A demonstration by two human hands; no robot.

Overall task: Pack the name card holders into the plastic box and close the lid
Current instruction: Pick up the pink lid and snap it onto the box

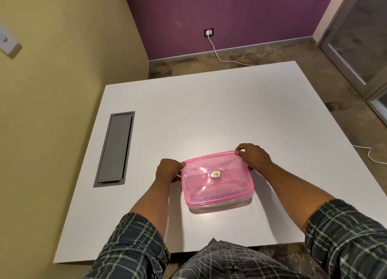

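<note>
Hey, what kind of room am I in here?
Probably an office or meeting room: a plain white table with a built-in grey cable hatch, a wall socket with a charger plugged in, and a glass door.

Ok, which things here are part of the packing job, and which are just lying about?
Job:
plastic box
pink lid, on the box
left hand and right hand, gripping the lid's far corners

Lying about:
grey cable hatch in the table
charger cable on the floor
</note>
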